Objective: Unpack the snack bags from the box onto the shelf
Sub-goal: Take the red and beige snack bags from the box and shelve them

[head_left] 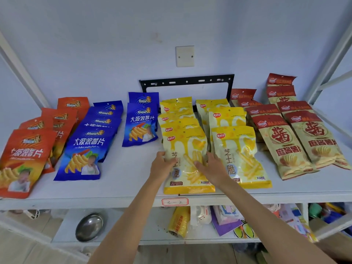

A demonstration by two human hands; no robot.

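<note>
We judge the glossy yellow cheese-stick snack bag [187, 161] light, crinkly, slippery: left hand [162, 165] grips its 9 o'clock edge, right hand [211, 166] presses flat-fingered at 3 o'clock.

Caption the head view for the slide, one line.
Both hands, left hand and right hand, settle a yellow snack bag onto the shelf.

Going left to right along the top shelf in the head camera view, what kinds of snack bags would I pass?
Orange chip bags → blue chip bags → yellow cheese-stick bags, the front one held by the left hand and right hand → red-and-tan chip bags.
</note>
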